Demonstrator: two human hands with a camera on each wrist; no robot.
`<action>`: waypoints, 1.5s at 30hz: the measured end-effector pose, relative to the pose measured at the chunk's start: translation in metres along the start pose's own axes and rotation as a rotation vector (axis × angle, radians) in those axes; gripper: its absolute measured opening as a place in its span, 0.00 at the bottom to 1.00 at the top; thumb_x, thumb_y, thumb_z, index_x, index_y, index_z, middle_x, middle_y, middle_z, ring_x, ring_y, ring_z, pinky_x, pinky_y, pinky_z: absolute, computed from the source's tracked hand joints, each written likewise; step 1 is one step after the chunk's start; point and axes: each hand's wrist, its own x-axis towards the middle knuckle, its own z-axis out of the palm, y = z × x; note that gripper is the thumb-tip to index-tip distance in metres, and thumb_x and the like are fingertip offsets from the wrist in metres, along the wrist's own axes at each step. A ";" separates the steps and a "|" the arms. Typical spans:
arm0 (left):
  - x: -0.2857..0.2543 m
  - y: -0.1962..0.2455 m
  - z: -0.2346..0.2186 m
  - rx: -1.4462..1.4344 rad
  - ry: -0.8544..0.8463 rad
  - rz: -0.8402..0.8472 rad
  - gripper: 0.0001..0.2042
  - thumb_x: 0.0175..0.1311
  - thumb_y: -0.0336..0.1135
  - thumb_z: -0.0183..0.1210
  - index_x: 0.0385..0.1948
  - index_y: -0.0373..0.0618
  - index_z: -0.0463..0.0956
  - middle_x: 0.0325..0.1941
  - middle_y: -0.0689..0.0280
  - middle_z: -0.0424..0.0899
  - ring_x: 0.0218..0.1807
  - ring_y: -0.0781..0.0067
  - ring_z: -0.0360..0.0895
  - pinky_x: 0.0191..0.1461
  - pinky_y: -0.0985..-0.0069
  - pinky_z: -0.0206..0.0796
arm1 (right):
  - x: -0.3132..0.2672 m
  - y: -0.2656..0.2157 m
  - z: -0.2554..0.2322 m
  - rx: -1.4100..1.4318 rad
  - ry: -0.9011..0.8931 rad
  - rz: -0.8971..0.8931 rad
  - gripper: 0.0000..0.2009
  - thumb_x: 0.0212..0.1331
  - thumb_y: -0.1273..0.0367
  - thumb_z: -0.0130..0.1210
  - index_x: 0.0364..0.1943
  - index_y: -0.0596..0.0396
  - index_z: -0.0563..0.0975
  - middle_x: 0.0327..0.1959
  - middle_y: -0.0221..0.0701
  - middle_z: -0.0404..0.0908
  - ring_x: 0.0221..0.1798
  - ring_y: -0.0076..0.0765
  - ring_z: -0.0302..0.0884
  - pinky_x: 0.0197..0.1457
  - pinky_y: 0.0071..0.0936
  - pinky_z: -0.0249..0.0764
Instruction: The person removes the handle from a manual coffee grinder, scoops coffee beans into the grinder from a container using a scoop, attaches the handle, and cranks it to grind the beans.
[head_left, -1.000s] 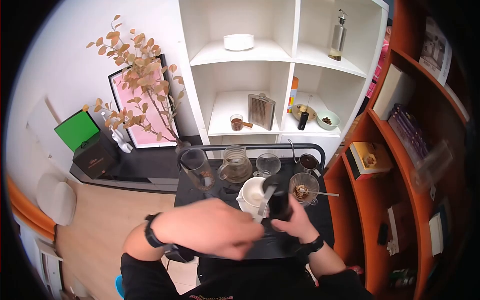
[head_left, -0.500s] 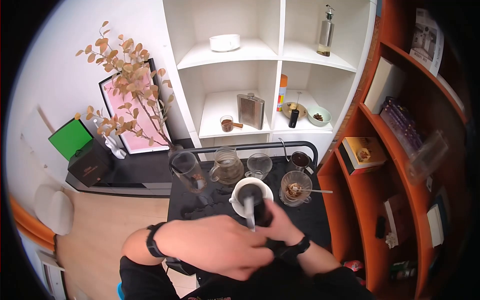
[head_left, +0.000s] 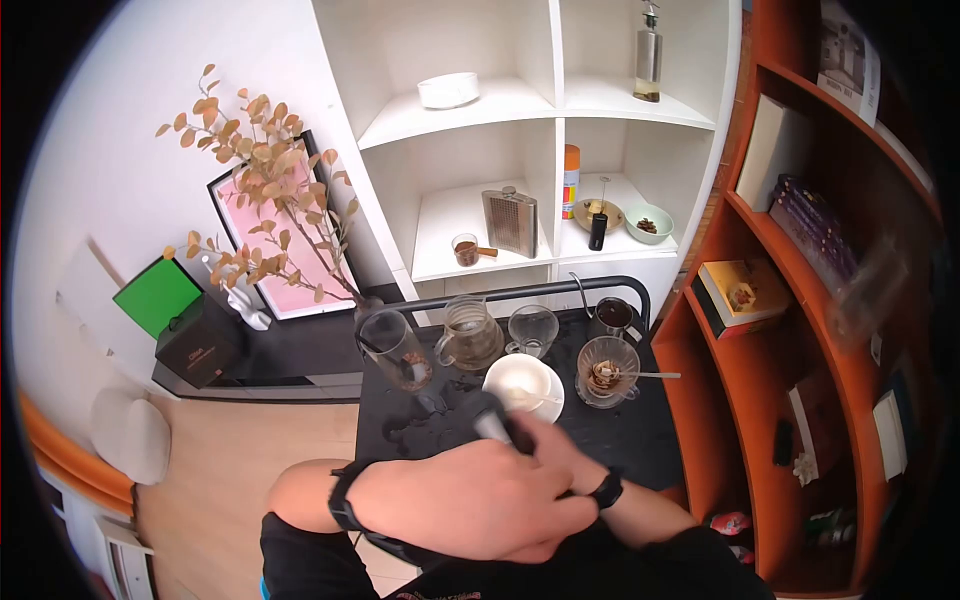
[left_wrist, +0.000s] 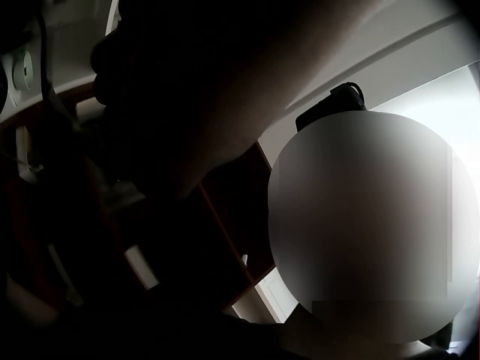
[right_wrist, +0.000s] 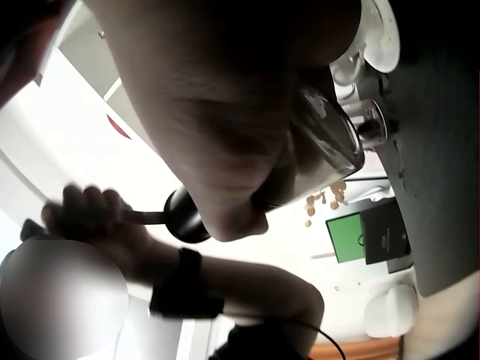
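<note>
My right hand grips a hand coffee grinder, blurred and tilted in front of the white cup. In the right wrist view its glass end sticks out past the palm and its black top shows beyond the fingers. My left hand crosses in front in the head view and hides part of the grinder. Seen from the right wrist, the left fingers curl round the dark end of the crank. The left wrist view is too dark to show the hold.
Behind the cup on the black table stand a tall glass, a glass carafe and a glass dripper. A glass with brown contents and a spoon is at right, beside a metal kettle.
The grinder has moved from beside the cup, across it, to the cup's near left, tilting over. My left hand has swung round with the crank. The head view has shifted.
</note>
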 end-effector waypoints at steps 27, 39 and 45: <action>-0.031 -0.083 -0.001 0.116 0.298 -0.480 0.09 0.59 0.33 0.63 0.33 0.41 0.72 0.26 0.56 0.77 0.30 0.48 0.79 0.31 0.60 0.70 | -0.005 -0.028 -0.035 -0.363 -0.524 0.149 0.30 0.44 0.61 0.73 0.55 0.52 0.77 0.46 0.37 0.83 0.42 0.42 0.85 0.49 0.34 0.81; -0.058 -0.054 -0.032 -0.012 0.014 -0.436 0.07 0.56 0.33 0.62 0.31 0.46 0.73 0.25 0.61 0.78 0.29 0.54 0.80 0.31 0.62 0.71 | -0.020 -0.026 -0.087 0.129 -0.053 0.516 0.34 0.48 0.72 0.73 0.61 0.58 0.69 0.49 0.30 0.81 0.47 0.20 0.79 0.53 0.24 0.77; -0.017 -0.053 -0.007 0.109 0.165 -0.348 0.10 0.58 0.35 0.63 0.33 0.44 0.71 0.27 0.57 0.76 0.29 0.52 0.79 0.31 0.61 0.72 | -0.005 -0.020 -0.023 -0.316 -0.614 0.278 0.28 0.45 0.65 0.73 0.54 0.51 0.77 0.51 0.34 0.84 0.53 0.36 0.84 0.55 0.35 0.79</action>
